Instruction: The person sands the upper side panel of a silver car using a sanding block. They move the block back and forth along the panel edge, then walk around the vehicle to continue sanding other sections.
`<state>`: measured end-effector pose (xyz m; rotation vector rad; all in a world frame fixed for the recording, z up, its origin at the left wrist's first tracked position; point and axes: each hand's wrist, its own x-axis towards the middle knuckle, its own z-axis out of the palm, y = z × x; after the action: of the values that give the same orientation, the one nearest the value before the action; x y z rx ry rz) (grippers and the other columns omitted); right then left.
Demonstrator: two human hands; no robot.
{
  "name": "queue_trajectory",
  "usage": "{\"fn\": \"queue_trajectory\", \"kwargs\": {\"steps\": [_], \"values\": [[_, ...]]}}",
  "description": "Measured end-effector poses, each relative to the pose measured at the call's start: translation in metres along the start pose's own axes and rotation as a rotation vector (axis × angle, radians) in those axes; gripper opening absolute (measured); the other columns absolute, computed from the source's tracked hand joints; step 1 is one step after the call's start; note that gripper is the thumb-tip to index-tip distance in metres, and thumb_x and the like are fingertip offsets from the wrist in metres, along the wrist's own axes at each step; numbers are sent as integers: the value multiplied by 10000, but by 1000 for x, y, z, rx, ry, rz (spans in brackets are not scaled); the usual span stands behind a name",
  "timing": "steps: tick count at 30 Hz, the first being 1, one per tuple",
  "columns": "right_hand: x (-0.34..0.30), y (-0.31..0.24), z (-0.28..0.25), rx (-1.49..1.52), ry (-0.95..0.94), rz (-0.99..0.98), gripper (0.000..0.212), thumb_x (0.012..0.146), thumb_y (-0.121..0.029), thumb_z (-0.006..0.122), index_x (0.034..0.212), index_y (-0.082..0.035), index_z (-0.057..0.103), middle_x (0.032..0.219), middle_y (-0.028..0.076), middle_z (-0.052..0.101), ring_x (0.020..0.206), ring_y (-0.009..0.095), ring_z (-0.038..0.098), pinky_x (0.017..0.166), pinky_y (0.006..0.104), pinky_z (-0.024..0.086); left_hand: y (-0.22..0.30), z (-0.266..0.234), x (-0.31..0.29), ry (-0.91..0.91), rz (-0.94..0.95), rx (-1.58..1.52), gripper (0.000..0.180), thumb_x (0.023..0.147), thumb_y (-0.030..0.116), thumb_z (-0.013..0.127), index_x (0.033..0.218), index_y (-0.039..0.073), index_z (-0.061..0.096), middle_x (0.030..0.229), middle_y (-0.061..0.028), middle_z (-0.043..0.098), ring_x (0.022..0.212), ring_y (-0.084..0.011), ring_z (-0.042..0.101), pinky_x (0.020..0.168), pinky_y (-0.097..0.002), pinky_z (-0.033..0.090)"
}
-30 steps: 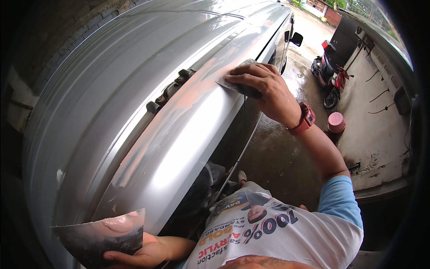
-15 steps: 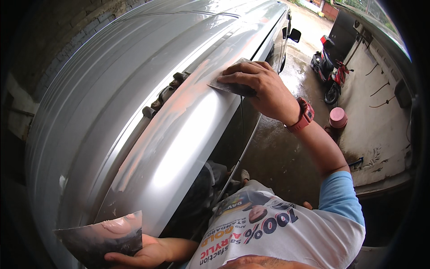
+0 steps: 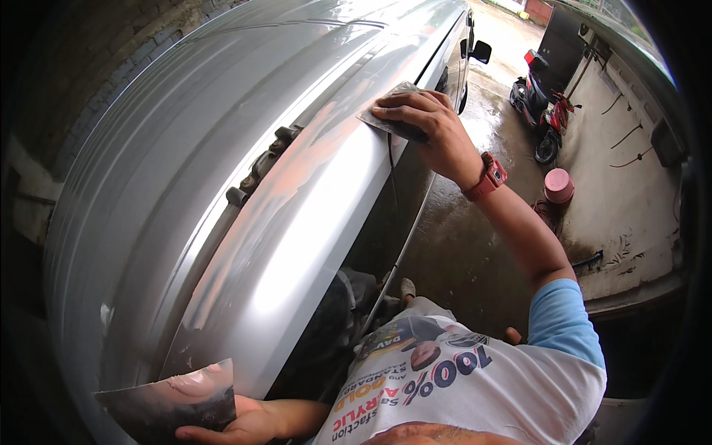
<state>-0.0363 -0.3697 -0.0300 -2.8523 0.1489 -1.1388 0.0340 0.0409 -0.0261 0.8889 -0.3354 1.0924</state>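
The right hand [image 3: 437, 141] pinches a dark, flat spreader [image 3: 402, 129] between thumb and fingers, laid on the silver van [image 3: 315, 237] along its upper edge, beside a streaky orange-pink patch [image 3: 280, 174]. Low at left, the left hand [image 3: 248, 421] grips a dark sheet [image 3: 159, 408] by its right edge, with a glossy pink dollop of paste [image 3: 194, 386] on its upper part.

Wet floor [image 3: 467, 256], stained pale wall [image 3: 604, 196], daylight beyond.
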Motion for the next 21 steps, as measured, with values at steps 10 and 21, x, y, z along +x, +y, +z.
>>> {"fn": "queue_trajectory", "kwargs": {"steps": [10, 21], "values": [[22, 28, -23, -114, -35, -33, 607, 866, 134, 650, 1346, -209, 794, 1334, 46, 768, 1326, 293, 667, 1175, 444, 440, 0, 3, 0, -55, 15, 10, 554, 1117, 148, 636, 1569, -112, 449, 1584, -300, 529, 1445, -367, 565, 1259, -490, 445], [-7, -2, -1, 34, 36, -8, 551, 872, 85, 682, 1305, -229, 816, 1336, 23, 762, 1343, 257, 652, 1210, 450, 398, 0, 1, 1, -68, 52, 15, 540, 1114, 135, 639, 1559, -116, 464, 1577, -303, 535, 1442, -363, 564, 1264, -484, 428]]}}
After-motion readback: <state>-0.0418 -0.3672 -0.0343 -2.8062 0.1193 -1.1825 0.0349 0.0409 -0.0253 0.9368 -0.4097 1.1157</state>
